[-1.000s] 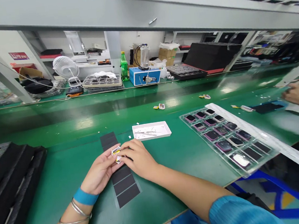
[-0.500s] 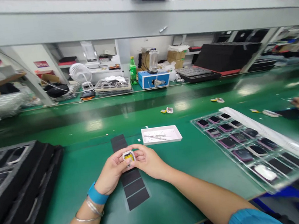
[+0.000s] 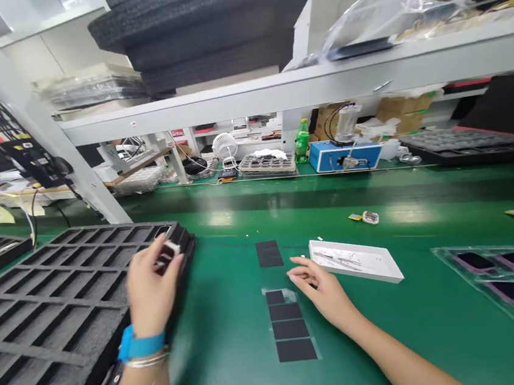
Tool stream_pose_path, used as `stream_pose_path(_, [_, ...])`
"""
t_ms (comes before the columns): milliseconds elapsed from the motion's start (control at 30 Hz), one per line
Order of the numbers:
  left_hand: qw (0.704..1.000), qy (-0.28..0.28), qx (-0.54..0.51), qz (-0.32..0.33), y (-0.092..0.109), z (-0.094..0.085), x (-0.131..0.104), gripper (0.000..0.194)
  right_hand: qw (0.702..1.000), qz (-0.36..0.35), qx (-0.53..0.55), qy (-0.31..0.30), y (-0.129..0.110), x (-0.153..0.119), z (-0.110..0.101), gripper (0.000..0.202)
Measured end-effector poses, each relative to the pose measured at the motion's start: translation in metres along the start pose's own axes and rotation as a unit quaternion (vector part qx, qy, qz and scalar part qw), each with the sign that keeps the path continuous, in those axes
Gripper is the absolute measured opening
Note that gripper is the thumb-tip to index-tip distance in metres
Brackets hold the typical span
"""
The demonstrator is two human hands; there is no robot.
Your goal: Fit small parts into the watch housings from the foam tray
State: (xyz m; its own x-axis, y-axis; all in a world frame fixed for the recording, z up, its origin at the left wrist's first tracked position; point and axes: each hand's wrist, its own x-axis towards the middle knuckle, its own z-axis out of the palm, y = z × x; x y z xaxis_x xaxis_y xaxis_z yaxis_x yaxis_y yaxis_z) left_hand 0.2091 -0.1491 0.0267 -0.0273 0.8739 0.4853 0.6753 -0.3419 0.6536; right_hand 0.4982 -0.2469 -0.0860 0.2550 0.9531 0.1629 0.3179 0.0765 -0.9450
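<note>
My left hand (image 3: 151, 283) grips a small white-rimmed device (image 3: 168, 255) between thumb and fingers, over the right edge of a black foam tray (image 3: 67, 353) divided into compartments. Another device (image 3: 162, 230) lies in the tray's far right corner. My right hand (image 3: 319, 287) hovers over the green table with fingers apart, holding nothing, left of a white tray (image 3: 388, 267) with tweezers (image 3: 337, 259) and tiny parts. Black rectangular pieces on clear film (image 3: 290, 330) lie between my hands, with more black pieces (image 3: 269, 253) behind them.
At the right, a clear plastic tray (image 3: 491, 278) holds dark screens. A small assembly with a yellow part (image 3: 370, 217) lies behind the white tray. Along the back stand a blue box (image 3: 324, 158), a green bottle (image 3: 302, 142) and a white fan (image 3: 224, 147).
The view has swung left. My left hand has carried the device from above the black pieces to the foam tray. My right hand has let go of it and now stands apart.
</note>
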Motion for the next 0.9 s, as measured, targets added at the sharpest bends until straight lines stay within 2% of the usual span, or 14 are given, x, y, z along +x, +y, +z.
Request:
stream_pose_path(67, [0.986, 0.045, 0.161, -0.011, -0.010, -0.027, 0.000, 0.055, 1.000, -0.008, -0.013, 0.000, -0.001, -0.001, 0.001, 0.038])
stream_pose_path(167, [0.953, 0.027, 0.275, -0.121, -0.022, -0.042, -0.002, 0.053, 1.000, -0.014, -0.021, 0.002, -0.003, -0.002, 0.002, 0.035])
stream_pose_path(200, [0.945, 0.013, 0.291, -0.148, -0.025, -0.041, -0.002, 0.051, 1.000, -0.016, -0.023, 0.003, -0.004, -0.002, 0.002, 0.035])
stream_pose_path(267, [0.941, -0.016, 0.300, -0.156, -0.030, -0.035, -0.003, 0.049, 1.000, -0.019, -0.025, 0.006, -0.005, -0.003, 0.001, 0.034])
stream_pose_path(400, [0.942, -0.053, 0.310, -0.118, -0.035, -0.026, -0.008, 0.049, 0.999, -0.025, -0.024, 0.012, -0.006, -0.005, 0.001, 0.032])
stream_pose_path(500, [0.933, -0.042, 0.352, -0.062, -0.031, -0.019, -0.018, 0.055, 0.999, -0.027, -0.023, 0.008, -0.007, -0.005, 0.002, 0.030])
stream_pose_path(567, [0.930, -0.034, 0.365, 0.014, -0.022, -0.004, -0.029, 0.058, 0.999, -0.027, -0.025, 0.002, -0.008, -0.005, 0.003, 0.028])
stream_pose_path(600, [0.930, -0.054, 0.359, 0.053, -0.015, 0.007, -0.034, 0.059, 0.999, -0.026, -0.026, 0.001, -0.008, -0.005, 0.004, 0.027])
stream_pose_path(667, [0.929, -0.154, 0.321, 0.104, 0.003, 0.037, -0.042, 0.058, 0.999, -0.027, -0.030, 0.003, -0.009, -0.004, 0.005, 0.025])
stream_pose_path(733, [0.912, -0.269, 0.277, 0.135, 0.022, 0.072, -0.046, 0.060, 0.999, -0.030, -0.035, 0.009, -0.010, -0.004, 0.005, 0.023])
stream_pose_path(800, [0.895, -0.338, 0.241, 0.164, 0.037, 0.106, -0.047, 0.062, 0.998, -0.040, -0.042, 0.020, -0.011, -0.005, 0.005, 0.021])
stream_pose_path(900, [0.895, -0.349, 0.205, 0.189, 0.043, 0.146, -0.049, 0.061, 0.995, -0.066, -0.054, 0.060, -0.014, -0.008, 0.000, 0.020])
